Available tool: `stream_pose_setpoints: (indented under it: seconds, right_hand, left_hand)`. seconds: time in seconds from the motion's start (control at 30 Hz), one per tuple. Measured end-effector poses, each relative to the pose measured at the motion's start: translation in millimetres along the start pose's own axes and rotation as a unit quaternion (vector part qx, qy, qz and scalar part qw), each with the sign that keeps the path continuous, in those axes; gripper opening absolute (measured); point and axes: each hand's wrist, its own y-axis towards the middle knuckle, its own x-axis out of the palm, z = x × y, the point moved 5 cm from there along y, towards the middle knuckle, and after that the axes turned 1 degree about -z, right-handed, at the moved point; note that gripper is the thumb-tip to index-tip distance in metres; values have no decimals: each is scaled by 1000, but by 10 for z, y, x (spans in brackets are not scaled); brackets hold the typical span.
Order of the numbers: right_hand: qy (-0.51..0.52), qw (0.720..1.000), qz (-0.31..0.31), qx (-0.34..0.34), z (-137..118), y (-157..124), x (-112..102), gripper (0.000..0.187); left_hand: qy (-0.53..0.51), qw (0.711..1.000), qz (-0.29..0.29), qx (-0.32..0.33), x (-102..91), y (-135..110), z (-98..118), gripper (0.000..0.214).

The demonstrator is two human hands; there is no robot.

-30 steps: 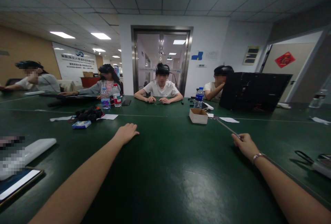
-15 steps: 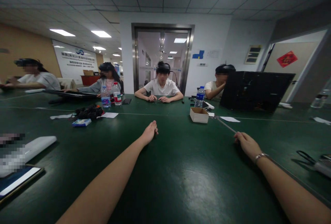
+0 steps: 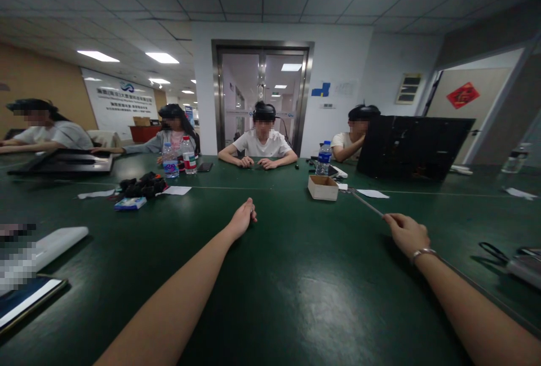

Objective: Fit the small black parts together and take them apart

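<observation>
My left hand [image 3: 244, 219] rests on its side on the green tabletop [image 3: 296, 253], fingers curled in, a ring on one finger. Nothing shows in it. Further right, my right hand [image 3: 406, 234], with a bracelet at the wrist, has thumb and forefinger pressed together. They meet a thin grey line [image 3: 367, 203] that runs from a small white item [image 3: 342, 186] toward me; I cannot tell whether it is a cable or a table seam. An open cardboard box [image 3: 323, 190] stands beyond, between the two hands.
A phone [image 3: 31, 304] and a white device [image 3: 63, 242] lie at left. Further back are a black bundle [image 3: 142, 185], a blue packet [image 3: 130, 203] and bottles [image 3: 171, 162]. A large black screen [image 3: 409, 146] stands at right. Several people sit around the table.
The view has turned slightly right. A flat black panel at far left has moved left and now lies flatter near a co-worker's arm. My hands have hardly moved.
</observation>
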Motion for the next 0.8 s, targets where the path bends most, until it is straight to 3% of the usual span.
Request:
stream_pose_setpoints:
  seconds: [0.4,0.47,0.53,0.6,0.63,0.67,0.73,0.8]
  right_hand:
    - [-70,996,-53,21,-53,-65,75,29]
    - [-84,996,-20,13,-116,-100,-11,33]
    - [-103,992,64,-20,-286,-179,-157,39]
    - [-105,980,148,-79,-580,-327,-256,40]
    - [-84,977,154,-120,-767,-421,-237,38]
    - [-41,977,126,-168,-978,-526,-160,34]
    - [86,966,-25,-243,-1430,-777,160,25]
    - [213,934,-176,-227,-1845,-1066,577,22]
  left_hand:
    - [-70,997,21,-5,-26,15,-3,51]
    - [-98,994,38,-3,-50,38,-18,53]
    - [-127,990,57,-6,-73,54,-23,54]
    - [-172,982,77,-18,-81,58,-16,54]
    - [-204,975,85,-25,-71,56,-5,54]
    - [-240,966,88,-33,-47,53,10,53]
    - [-307,946,89,-47,31,46,50,52]
    - [-348,932,81,-52,130,46,93,50]
